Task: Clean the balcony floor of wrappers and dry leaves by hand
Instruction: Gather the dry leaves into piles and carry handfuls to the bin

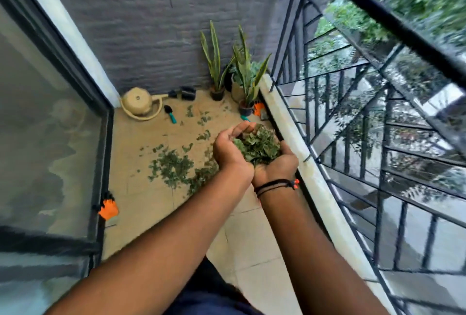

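Note:
Both my hands are cupped together above the balcony floor, holding a heap of green-brown dry leaves [257, 144]. My left hand [228, 152] curls round the left side of the heap, and my right hand [277, 166], with black cords at the wrist, cradles it from below on the right. A large patch of loose leaves [174, 167] still lies on the beige tiles [141, 203] below and left of my hands. Smaller leaf scraps [203, 119] are scattered farther back. No wrapper can be made out.
A cream watering can [137, 105], a teal-handled trowel [170, 113] and potted snake plants [242, 80] stand by the grey back wall. Orange gloves lie at the left door frame [108, 208] and by the pots [259, 108]. A glass door is left, a black railing [365, 138] right.

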{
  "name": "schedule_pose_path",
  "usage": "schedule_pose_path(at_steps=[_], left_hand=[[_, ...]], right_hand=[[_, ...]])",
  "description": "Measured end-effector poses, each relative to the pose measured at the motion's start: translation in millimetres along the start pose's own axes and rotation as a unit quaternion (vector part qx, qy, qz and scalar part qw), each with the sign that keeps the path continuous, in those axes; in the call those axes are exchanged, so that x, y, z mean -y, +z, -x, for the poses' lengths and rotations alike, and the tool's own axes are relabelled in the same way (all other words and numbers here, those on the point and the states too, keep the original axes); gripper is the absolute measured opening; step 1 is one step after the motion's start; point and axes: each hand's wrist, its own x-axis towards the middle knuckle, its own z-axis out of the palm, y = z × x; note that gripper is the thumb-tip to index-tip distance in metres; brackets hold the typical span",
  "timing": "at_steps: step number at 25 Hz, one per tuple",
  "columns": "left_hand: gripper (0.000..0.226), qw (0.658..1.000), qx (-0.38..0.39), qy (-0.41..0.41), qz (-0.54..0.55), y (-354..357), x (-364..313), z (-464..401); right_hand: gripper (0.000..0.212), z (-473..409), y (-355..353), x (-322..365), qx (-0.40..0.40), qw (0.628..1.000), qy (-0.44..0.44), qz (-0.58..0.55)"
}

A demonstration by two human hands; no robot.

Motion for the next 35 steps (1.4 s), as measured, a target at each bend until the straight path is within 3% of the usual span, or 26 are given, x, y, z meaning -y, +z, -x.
schedule_pose_path(at_steps=[6, 12, 18, 22, 27, 31, 35], left_hand=[[0.049, 0.994, 0.064, -0.069, -0.060, 35.3, 18.5, -9.8], [0.044, 0.966, 0.141, -0.194, -0.091, 76.6, 29.3, -45.4], [0.044, 0.924, 0.171, -0.309, -0.145, 82.7, 70.9, -44.0], [0.046, 0.876, 0.205, -0.399, -0.179, 73.0, 116.5, -1.4], [0.041, 0.765, 0.287, -0.518, -0.254, 45.9, 176.0, 122.2], [0.043, 0.652, 0.347, -0.609, -0.291, 0.1, 201.5, 247.8], [0.033, 0.564, 0.388, -0.659, -0.311, -61.1, 216.2, 356.0]], right_hand=[[0.035, -2.0, 21.2, 36.3, -0.041, 0.992, -0.110, -0.048], [0.038, -21.7, 51.3, 63.6, -0.112, 0.961, -0.230, -0.105], [0.037, -17.5, 18.4, 92.3, -0.162, 0.912, -0.336, -0.170], [0.033, 29.8, -15.4, 116.1, -0.189, 0.858, -0.424, -0.222], [0.034, 148.7, -80.0, 146.5, -0.227, 0.736, -0.561, -0.305], [0.037, 269.0, -136.9, 144.2, -0.222, 0.635, -0.653, -0.348], [0.040, 376.1, -192.7, 125.1, -0.235, 0.556, -0.703, -0.377]])
